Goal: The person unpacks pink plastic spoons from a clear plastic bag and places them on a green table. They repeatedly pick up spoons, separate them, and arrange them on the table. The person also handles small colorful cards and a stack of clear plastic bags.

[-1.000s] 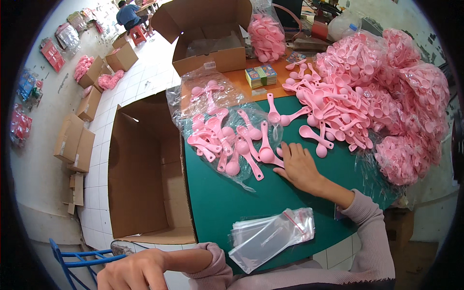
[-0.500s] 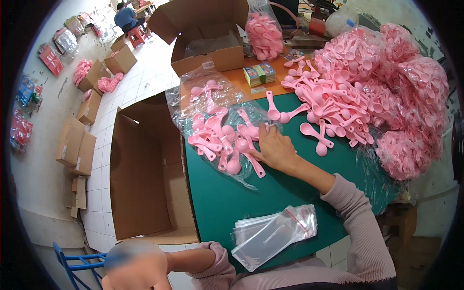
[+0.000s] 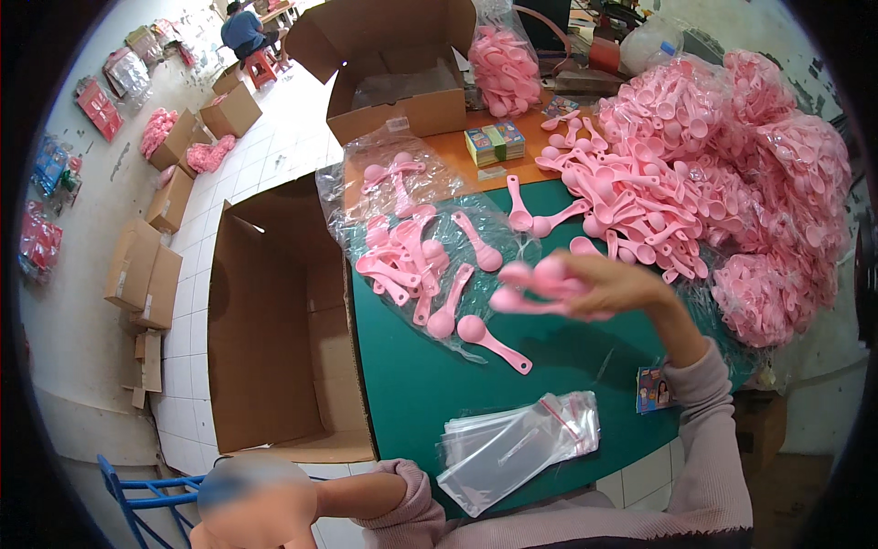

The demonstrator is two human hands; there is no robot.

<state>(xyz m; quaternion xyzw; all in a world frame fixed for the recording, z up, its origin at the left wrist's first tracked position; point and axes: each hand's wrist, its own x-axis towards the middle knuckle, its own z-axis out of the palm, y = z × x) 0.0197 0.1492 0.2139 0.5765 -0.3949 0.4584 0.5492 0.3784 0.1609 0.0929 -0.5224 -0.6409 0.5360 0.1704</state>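
Several pink scoops (image 3: 529, 295), smeared by motion, are in my right hand (image 3: 617, 288), its fingers closed round them above the green tabletop. Loose pink scoops (image 3: 402, 252) lie to its left on a clear plastic bag (image 3: 366, 206). One separate scoop (image 3: 498, 346) rests nearer to me, its handle pointing to the right. A large heap of scoops (image 3: 631, 201) spreads to the right of the hand. At the lower left my left forearm (image 3: 361, 494) stretches out to the left, and a blurred patch hides the fingers of my left hand (image 3: 265, 522).
Clear flat bags (image 3: 512, 448) lie at the table's front, with small printed cards (image 3: 652, 391) by my right sleeve. A banded card stack (image 3: 495, 144) sits farther back. An open carton (image 3: 283, 320) stands along the left edge. Bulging bags of scoops (image 3: 777, 183) fill the right side.
My right hand has lifted scoops off the left pile and moved right with them. Scoops left behind there have shifted apart. Printed cards by my right sleeve now show.
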